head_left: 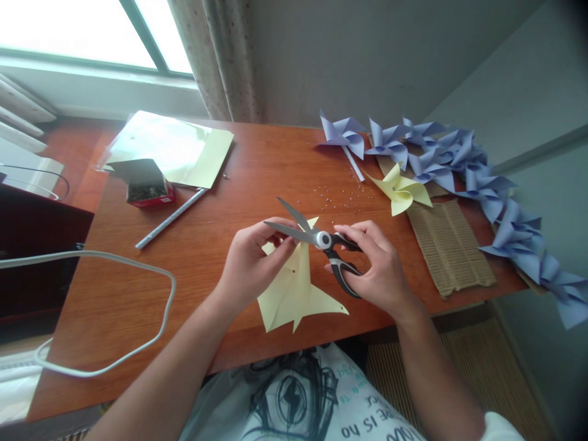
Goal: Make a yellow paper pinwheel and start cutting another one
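My right hand (379, 269) grips a pair of scissors (337, 248) by its black and grey handles, with the blades parted and pointing left. Between the thumb and fingers of my left hand (257, 260) is a pale yellow paper sheet (298, 294), cut into pointed flaps and marked with small dark holes. One blade crosses over my left fingertips, and the paper's upper tip shows just behind the blades. Whether the blades touch the paper I cannot tell.
Blue paper pinwheels (432, 162) line the right side, beside a yellow pinwheel (397, 190) and corrugated cardboard (450, 245). Tiny paper scraps (337, 199) dot the table (266, 159). At left are a small open box (149, 191), a paper stick (172, 217), yellow sheets (215, 156) and a white cable (172, 294).
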Demonstrator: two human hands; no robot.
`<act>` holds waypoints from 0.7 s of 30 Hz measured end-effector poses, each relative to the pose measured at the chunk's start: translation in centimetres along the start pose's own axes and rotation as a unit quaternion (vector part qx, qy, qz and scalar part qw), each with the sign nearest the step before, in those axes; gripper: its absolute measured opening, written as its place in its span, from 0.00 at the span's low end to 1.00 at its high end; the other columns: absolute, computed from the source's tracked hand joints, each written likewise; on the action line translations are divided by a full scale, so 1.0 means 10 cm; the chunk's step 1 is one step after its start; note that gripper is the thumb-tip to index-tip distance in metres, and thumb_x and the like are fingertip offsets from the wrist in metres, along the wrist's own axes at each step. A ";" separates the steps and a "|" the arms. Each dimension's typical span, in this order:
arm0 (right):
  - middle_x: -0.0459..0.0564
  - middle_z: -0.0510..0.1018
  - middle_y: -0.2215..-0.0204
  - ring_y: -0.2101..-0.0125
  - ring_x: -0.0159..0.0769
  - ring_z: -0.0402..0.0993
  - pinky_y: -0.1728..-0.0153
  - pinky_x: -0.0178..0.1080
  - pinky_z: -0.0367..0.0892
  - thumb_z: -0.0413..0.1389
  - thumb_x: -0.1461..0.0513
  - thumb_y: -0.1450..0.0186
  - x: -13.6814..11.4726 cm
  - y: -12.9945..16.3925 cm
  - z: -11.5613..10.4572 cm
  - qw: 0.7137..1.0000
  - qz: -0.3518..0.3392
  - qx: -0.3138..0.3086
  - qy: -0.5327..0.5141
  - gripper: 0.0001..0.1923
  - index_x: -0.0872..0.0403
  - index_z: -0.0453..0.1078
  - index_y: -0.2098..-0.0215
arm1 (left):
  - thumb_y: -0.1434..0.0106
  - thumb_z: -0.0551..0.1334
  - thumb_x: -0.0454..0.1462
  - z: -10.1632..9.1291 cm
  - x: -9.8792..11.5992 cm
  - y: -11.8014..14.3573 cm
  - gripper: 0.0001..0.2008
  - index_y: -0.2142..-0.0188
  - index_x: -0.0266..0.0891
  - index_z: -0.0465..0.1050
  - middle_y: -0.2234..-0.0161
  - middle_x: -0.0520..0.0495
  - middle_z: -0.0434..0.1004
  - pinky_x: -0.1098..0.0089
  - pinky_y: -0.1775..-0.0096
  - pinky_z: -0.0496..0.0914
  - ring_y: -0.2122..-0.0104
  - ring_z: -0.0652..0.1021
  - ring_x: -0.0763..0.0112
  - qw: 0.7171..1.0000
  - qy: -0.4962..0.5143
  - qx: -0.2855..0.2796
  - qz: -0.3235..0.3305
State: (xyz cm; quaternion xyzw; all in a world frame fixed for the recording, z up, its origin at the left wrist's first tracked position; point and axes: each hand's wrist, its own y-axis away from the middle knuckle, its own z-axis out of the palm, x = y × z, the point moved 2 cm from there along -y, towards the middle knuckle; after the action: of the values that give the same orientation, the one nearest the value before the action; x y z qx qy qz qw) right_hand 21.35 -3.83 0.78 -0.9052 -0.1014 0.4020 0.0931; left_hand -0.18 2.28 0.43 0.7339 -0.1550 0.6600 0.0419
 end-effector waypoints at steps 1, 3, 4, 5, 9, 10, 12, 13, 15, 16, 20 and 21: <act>0.52 0.72 0.54 0.58 0.42 0.77 0.55 0.47 0.79 0.66 0.60 0.38 0.00 0.00 0.00 1.000 -0.001 0.000 0.001 0.28 0.45 0.69 0.40 | 0.37 0.66 0.36 0.00 0.01 0.00 0.03 0.65 0.39 0.80 0.66 0.45 0.84 0.68 0.65 0.74 0.70 0.80 0.67 1.000 -0.004 0.000 0.003; 0.52 0.72 0.54 0.58 0.42 0.77 0.54 0.47 0.79 0.66 0.60 0.37 -0.01 0.00 -0.01 1.000 -0.003 0.000 0.003 0.28 0.45 0.69 0.40 | 0.37 0.66 0.35 0.00 0.01 0.00 0.03 0.64 0.39 0.80 0.66 0.45 0.84 0.68 0.66 0.74 0.70 0.80 0.68 1.000 -0.013 0.000 0.008; 0.52 0.72 0.54 0.58 0.42 0.77 0.54 0.47 0.79 0.66 0.60 0.37 -0.01 0.00 -0.01 1.000 -0.003 0.000 0.005 0.28 0.45 0.69 0.40 | 0.37 0.66 0.35 0.00 0.01 0.00 0.03 0.64 0.39 0.80 0.66 0.45 0.84 0.68 0.66 0.74 0.70 0.80 0.68 1.000 -0.016 0.001 0.010; 0.52 0.72 0.53 0.58 0.42 0.77 0.54 0.47 0.79 0.66 0.61 0.37 -0.01 0.00 -0.02 1.000 -0.003 -0.001 0.006 0.28 0.45 0.69 0.40 | 0.37 0.66 0.35 0.00 0.01 0.00 0.03 0.64 0.39 0.80 0.66 0.45 0.84 0.68 0.66 0.74 0.70 0.80 0.68 1.000 -0.018 0.002 0.011; 0.52 0.72 0.54 0.56 0.42 0.76 0.53 0.46 0.79 0.65 0.65 0.38 -0.03 0.00 -0.04 1.000 -0.004 -0.003 0.015 0.28 0.46 0.69 0.40 | 0.37 0.66 0.34 0.00 0.01 0.01 0.03 0.64 0.39 0.80 0.65 0.45 0.85 0.68 0.65 0.74 0.68 0.81 0.67 1.000 -0.022 0.000 0.015; 0.52 0.72 0.54 0.56 0.42 0.76 0.53 0.46 0.78 0.64 0.65 0.38 -0.03 0.00 -0.05 1.000 -0.004 -0.004 0.017 0.28 0.46 0.69 0.40 | 0.37 0.66 0.33 0.00 0.01 0.01 0.03 0.64 0.39 0.80 0.65 0.45 0.85 0.68 0.65 0.74 0.68 0.81 0.67 1.000 -0.025 0.000 0.017; 0.52 0.72 0.54 0.56 0.42 0.76 0.53 0.47 0.78 0.64 0.65 0.38 -0.03 0.00 -0.06 1.000 -0.004 -0.005 0.020 0.29 0.46 0.69 0.40 | 0.38 0.66 0.33 0.00 0.02 0.00 0.03 0.64 0.39 0.80 0.65 0.45 0.85 0.68 0.64 0.74 0.67 0.81 0.66 0.999 -0.032 0.000 0.019; 0.52 0.72 0.54 0.56 0.42 0.76 0.53 0.47 0.78 0.64 0.65 0.38 -0.03 0.00 -0.06 1.000 -0.005 -0.006 0.022 0.29 0.45 0.69 0.40 | 0.38 0.66 0.33 0.00 0.02 0.00 0.04 0.64 0.39 0.80 0.65 0.45 0.85 0.68 0.64 0.74 0.67 0.81 0.66 0.999 -0.034 0.000 0.020; 0.52 0.72 0.53 0.57 0.42 0.76 0.53 0.47 0.78 0.64 0.66 0.38 -0.02 0.00 -0.06 1.000 -0.005 -0.007 0.024 0.29 0.45 0.68 0.40 | 0.38 0.66 0.33 0.00 0.02 0.00 0.04 0.64 0.39 0.80 0.65 0.46 0.85 0.68 0.64 0.74 0.67 0.82 0.66 0.999 -0.039 0.000 0.022; 0.52 0.72 0.53 0.57 0.42 0.76 0.53 0.47 0.78 0.64 0.66 0.38 -0.02 0.00 -0.06 1.000 -0.005 -0.008 0.025 0.29 0.45 0.68 0.40 | 0.38 0.65 0.32 0.00 0.02 0.00 0.04 0.64 0.39 0.80 0.65 0.46 0.85 0.68 0.64 0.74 0.67 0.81 0.67 0.999 -0.041 0.000 0.023; 0.52 0.72 0.54 0.56 0.42 0.75 0.53 0.46 0.76 0.64 0.68 0.39 0.01 0.01 -0.06 0.999 -0.002 -0.011 0.030 0.30 0.46 0.69 0.40 | 0.37 0.65 0.32 0.00 0.02 0.01 0.04 0.64 0.38 0.80 0.65 0.46 0.85 0.69 0.64 0.73 0.68 0.81 0.68 0.999 -0.041 -0.001 0.028; 0.51 0.72 0.54 0.57 0.42 0.75 0.53 0.46 0.76 0.64 0.68 0.39 0.02 0.01 -0.06 0.999 -0.002 -0.010 0.031 0.30 0.46 0.69 0.40 | 0.37 0.65 0.32 0.00 0.02 0.01 0.04 0.64 0.38 0.80 0.65 0.46 0.84 0.69 0.64 0.73 0.68 0.80 0.68 0.999 -0.038 -0.002 0.029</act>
State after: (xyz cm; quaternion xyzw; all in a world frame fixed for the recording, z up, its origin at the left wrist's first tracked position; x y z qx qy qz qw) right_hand 21.95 -3.97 1.03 -0.9179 -0.1039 0.3726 0.0879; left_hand -0.15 2.16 0.58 0.7534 -0.1789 0.6326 0.0180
